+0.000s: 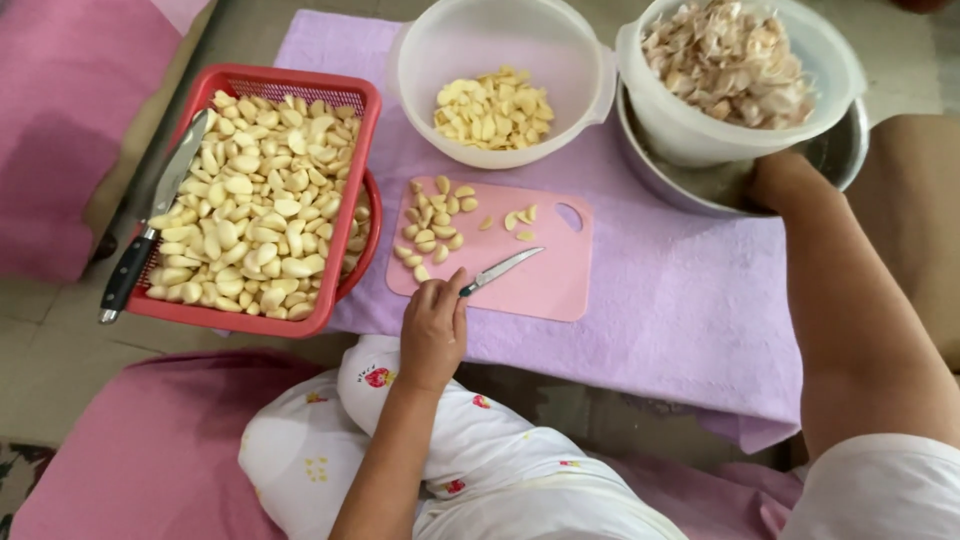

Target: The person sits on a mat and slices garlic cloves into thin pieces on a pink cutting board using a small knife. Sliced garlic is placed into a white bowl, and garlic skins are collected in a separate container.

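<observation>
Lavender cloth [680, 300] is spread beneath a pink cutting board [545, 285]; a light, stiff paring knife [497, 271] (best gripped by its handle) is pinched by the left hand [432, 330]; the right hand [775, 180] is hidden, grip unknowable.

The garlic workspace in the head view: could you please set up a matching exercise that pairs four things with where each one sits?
Things:
1. Large black-handled kitchen knife
2. Small paring knife
3. Papery garlic skins
4. Small pile of peeled garlic cloves

Places:
A. In the white plastic bowl at upper right
B. On the pink plastic cutting board, handle by the left hand
C. Across the left rim of the red plastic basket
D. On the left part of the pink cutting board

Pairs: 1-C, 2-B, 3-A, 4-D
</observation>
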